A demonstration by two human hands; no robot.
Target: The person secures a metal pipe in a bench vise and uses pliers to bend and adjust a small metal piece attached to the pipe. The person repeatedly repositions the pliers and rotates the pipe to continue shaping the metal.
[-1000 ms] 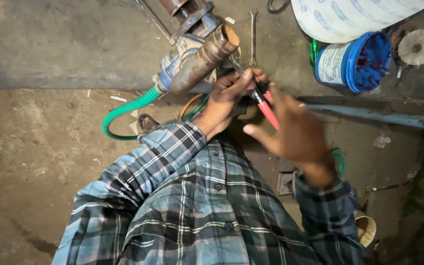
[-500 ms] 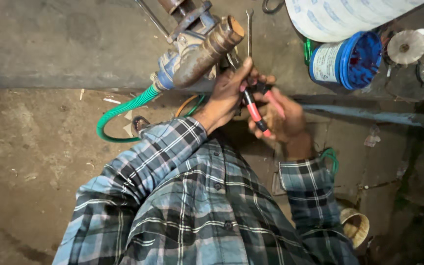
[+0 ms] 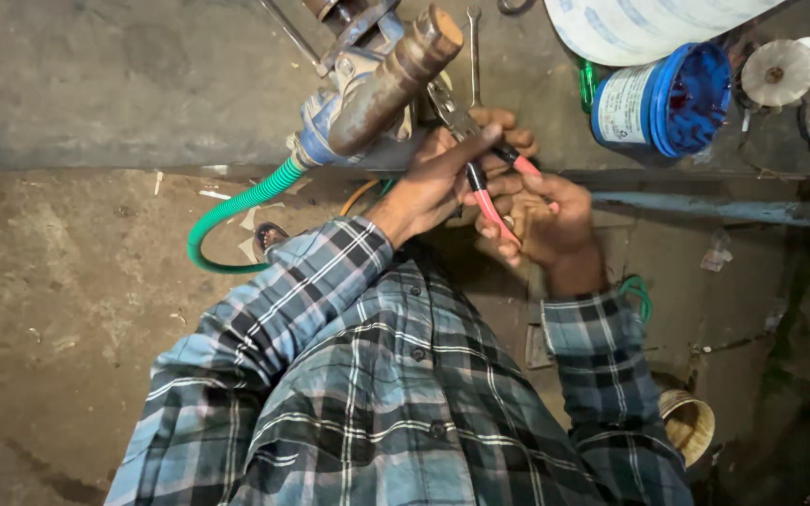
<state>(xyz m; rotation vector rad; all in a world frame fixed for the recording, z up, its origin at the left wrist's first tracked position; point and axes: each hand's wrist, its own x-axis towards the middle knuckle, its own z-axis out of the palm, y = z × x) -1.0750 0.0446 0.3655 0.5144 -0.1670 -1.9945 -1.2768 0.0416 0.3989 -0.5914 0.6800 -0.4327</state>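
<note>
1. Since the earlier frames, the right hand (image 3: 550, 215) has been drawn in closer to the left hand (image 3: 438, 178), and both are now gathered at the pliers (image 3: 480, 155).
2. The pliers are held just right of the pump (image 3: 367, 89), at the near edge of the grey ledge (image 3: 96, 84); the steel head is pointed up and left toward the pump body.
3. The pliers are seen to have a worn metal head and two handles sleeved in black and red, splayed slightly apart toward the near right.
4. The left hand is wrapped about the upper part of the pliers, fingers curled closed round them, thumb laid along the top.
5. The right hand is closed round the red handles, fingers folded underneath.
6. The pump is shown as a blue-grey casting with a rusty brown pipe stub angled up to the right.
7. A green hose (image 3: 236, 211) is joined to the pump's left end and is looped down onto the floor.
8. A spanner (image 3: 473, 47) is laid on the ledge behind the hands.
9. A blue tub (image 3: 663, 98) is placed on its side far right, well apart from the hands.
</note>
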